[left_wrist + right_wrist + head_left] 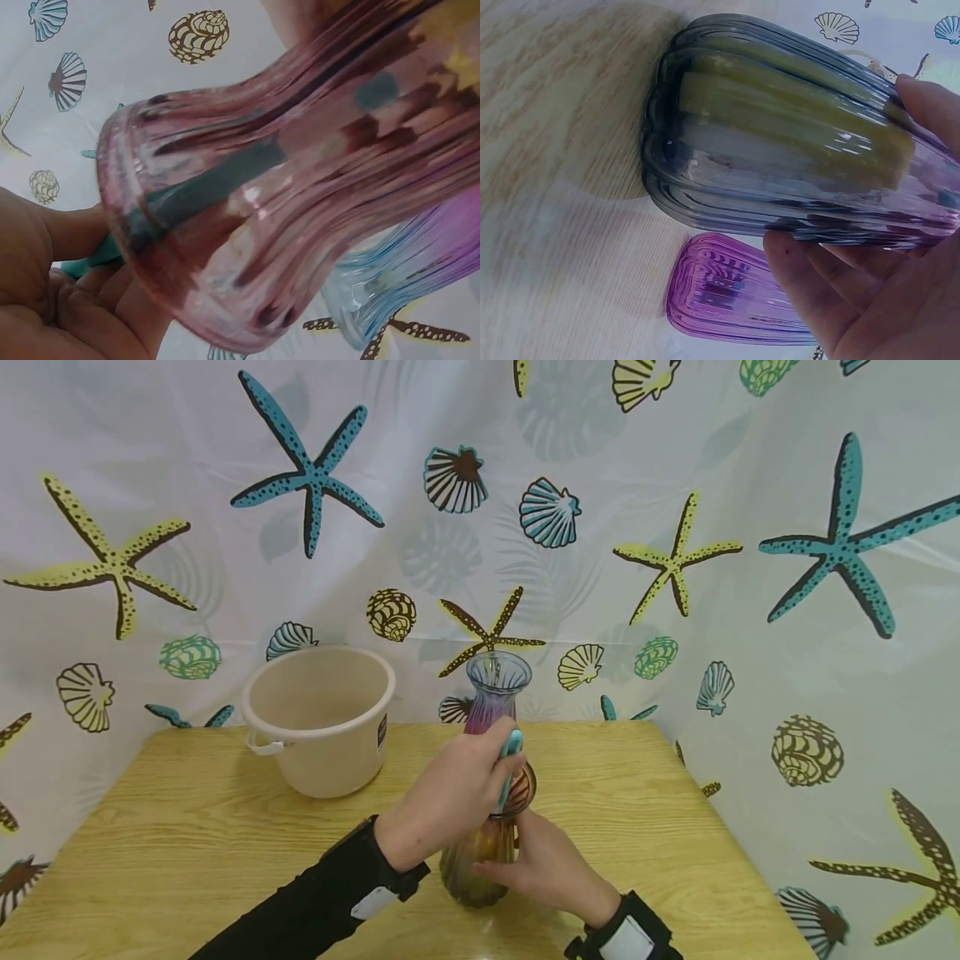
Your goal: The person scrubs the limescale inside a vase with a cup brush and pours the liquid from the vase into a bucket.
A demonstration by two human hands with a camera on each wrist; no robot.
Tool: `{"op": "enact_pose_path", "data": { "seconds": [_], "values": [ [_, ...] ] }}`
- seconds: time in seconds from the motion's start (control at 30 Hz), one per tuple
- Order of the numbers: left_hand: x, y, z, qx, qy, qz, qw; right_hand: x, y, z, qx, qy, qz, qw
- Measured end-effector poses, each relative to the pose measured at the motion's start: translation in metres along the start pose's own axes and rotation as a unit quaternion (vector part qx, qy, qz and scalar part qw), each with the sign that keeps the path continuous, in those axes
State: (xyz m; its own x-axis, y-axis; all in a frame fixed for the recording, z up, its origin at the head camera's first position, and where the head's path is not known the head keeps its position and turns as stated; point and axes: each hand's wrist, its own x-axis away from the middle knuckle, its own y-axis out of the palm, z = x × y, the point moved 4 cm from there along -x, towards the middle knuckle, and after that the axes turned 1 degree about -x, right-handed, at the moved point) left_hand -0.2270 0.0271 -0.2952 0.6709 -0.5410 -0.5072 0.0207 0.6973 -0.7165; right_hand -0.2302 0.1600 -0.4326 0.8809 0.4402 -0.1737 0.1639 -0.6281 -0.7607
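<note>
Across the lower half of the frame, a wood-grain surface [187, 835]. Left of centre, a cream bucket [330, 764], well apart from both vases and least likely to be struck. At lower centre, a ribbed vase [467, 860], base on or near the surface, cannot tell which: liable to skid or topple under a hard downward push. Just behind, at centre, a blue-to-purple vase [497, 697], close enough to be knocked by a sideways swing. Above the ribbed vase's mouth, the left hand [453, 785], fingers curled round a teal handle [512, 745]; on its body, the right hand [551, 864], fingers wrapped about smooth glass, prone to slip on a loose grip. Inside, a yellow-green head [795, 112], probably joined to the handle, possibly wedging at the narrow neck and jerking the vase. On the bucket's right side, a dark label [382, 729], too small to read; no brand or other writing legible.
</note>
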Motion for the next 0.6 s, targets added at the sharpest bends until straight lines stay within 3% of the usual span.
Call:
{"op": "enact_pose_path", "data": {
  "seconds": [0.23, 0.37, 0.6],
  "values": [
    [0.003, -0.003, 0.003, -0.034, 0.024, 0.020, 0.9989, -0.001, 0.000, -0.001, 0.010, 0.007, -0.001, 1.000],
    [0.006, -0.001, -0.003, -0.005, 0.033, 0.040, 0.9986, -0.001, 0.000, -0.001, 0.016, 0.009, 0.003, 1.000],
    [0.004, 0.002, -0.011, 0.038, 0.018, 0.043, 0.9982, -0.001, 0.001, 0.000, 0.008, 0.016, 0.000, 1.000]
  ]
}}
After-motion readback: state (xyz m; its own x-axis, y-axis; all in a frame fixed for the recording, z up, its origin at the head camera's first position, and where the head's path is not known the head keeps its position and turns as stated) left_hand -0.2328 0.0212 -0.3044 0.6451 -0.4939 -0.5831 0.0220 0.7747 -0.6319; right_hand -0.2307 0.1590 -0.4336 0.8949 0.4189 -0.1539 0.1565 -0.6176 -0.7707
